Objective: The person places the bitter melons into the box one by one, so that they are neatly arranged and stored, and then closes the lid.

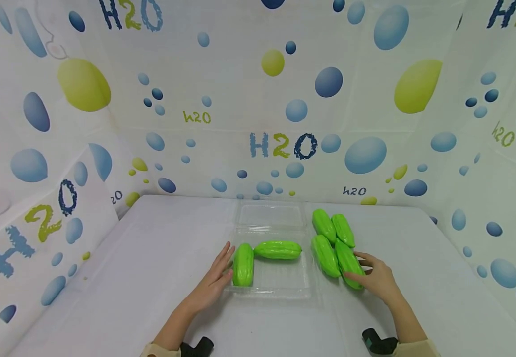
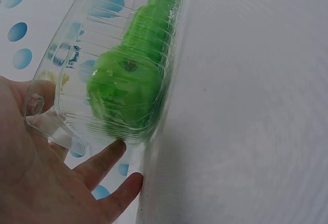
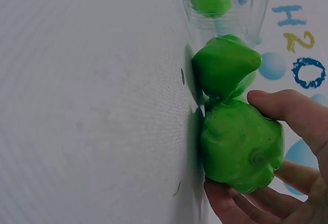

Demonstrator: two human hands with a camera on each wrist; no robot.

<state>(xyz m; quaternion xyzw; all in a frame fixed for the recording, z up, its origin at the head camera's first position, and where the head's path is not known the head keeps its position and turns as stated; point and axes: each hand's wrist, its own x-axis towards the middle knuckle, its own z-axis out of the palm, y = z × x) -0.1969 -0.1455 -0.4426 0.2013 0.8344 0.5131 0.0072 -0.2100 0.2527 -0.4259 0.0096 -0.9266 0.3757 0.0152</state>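
A clear plastic clamshell box (image 1: pixel 282 278) lies with its lid (image 1: pixel 271 214) folded back. Inside it, one green ridged gourd (image 1: pixel 243 265) lies lengthwise along the left wall and another gourd (image 1: pixel 278 250) crosswise at the back. My left hand (image 1: pixel 210 282) rests against the box's left side with fingers extended; up close, fingertips (image 2: pixel 119 147) meet its clear wall. To the right of the box, my right hand (image 1: pixel 377 278) holds the nearest right gourd (image 1: pixel 349 265) of a cluster between thumb and fingers. In the right wrist view, this gourd (image 3: pixel 243 144) still sits on the table.
Three more green gourds lie close against the held one, including one gourd (image 1: pixel 325 255) beside the box. A white cloth covers the table (image 1: pixel 168 248). Behind stands a white curtain (image 1: pixel 222 74) printed with dots and letters. Dark wrist devices (image 1: pixel 378 342) sit near both sleeves.
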